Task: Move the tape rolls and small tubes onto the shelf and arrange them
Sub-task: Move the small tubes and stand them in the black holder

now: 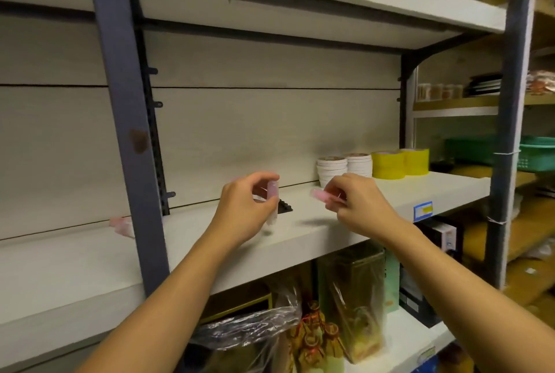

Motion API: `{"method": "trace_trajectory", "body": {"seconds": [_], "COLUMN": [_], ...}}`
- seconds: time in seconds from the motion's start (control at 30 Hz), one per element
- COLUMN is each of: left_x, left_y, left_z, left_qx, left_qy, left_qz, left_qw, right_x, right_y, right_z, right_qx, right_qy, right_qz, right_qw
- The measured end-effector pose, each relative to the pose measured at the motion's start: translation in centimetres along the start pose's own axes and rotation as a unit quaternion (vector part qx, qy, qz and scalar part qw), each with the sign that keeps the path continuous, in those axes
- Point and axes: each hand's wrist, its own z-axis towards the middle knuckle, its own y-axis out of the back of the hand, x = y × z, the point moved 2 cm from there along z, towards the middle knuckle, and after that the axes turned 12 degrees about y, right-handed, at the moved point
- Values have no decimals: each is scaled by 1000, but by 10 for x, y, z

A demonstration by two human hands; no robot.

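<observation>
Head view looks at a white shelf [390, 192]. Left hand [240, 210] pinches a pink tube [273, 201] held upright above the shelf; its lower end is blurred. Right hand [357, 201] pinches another pink tube [321, 194] lying sideways, its far end hidden by the fingers. White tape rolls [342, 165] and yellow tape rolls [399, 162] stand stacked near the back wall. More pink tubes [121, 225] lie partly hidden behind the blue post [129, 132].
</observation>
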Motion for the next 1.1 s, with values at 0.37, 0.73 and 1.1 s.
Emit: {"method": "trace_trajectory", "body": {"seconds": [0.37,0.73,1.1], "left_x": [-3,31,78], "left_y": [6,5,-8], "left_z": [52,117,126], "left_qx": [-66,-131,-137], "left_qy": [61,95,91], "left_qz": [55,145,204], "left_qw": [994,976,965], "right_x": [-38,-28,-8], "right_y": [-49,-79,-131], "right_z": [85,157,182], "right_qx": [-25,-53,-74], "right_qy": [100,108,183], "right_qz": [125,279,304], "right_qw": [987,953,932]}}
